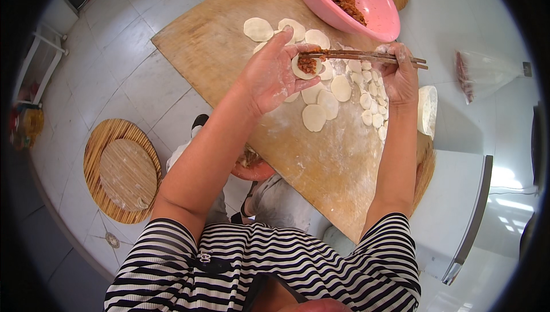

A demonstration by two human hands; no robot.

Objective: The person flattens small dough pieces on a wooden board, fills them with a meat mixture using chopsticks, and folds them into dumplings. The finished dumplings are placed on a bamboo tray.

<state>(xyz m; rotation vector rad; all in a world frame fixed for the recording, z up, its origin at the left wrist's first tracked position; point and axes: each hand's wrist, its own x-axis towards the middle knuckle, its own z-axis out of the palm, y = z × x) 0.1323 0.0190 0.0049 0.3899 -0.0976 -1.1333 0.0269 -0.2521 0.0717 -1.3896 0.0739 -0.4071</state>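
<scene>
On the palm and fingers of my left hand [270, 76] rests a round dough wrapper [306, 74], held above the board. Reddish-brown filling [307, 64] lies in the middle of that wrapper. My right hand [399, 76] grips a pair of wooden chopsticks [365, 56], whose tips touch the filling. Flat dough wrappers [314, 118] lie on the floured wooden board [331, 166] under and beyond my left hand, some overlapping. Near my right wrist are several small dough pieces [366, 101]. A pink basin [389, 22] holding more filling [339, 0] stands at the board's far side.
A white bowl-like container [427, 110] stands right of my right forearm. A plastic bag [485, 73] is farther right, near a white cabinet or appliance [451, 196]. At lower left, a smaller round wooden board [129, 174] lies on a round slatted mat [96, 170]. Below the board's edge shows a reddish basin [253, 170].
</scene>
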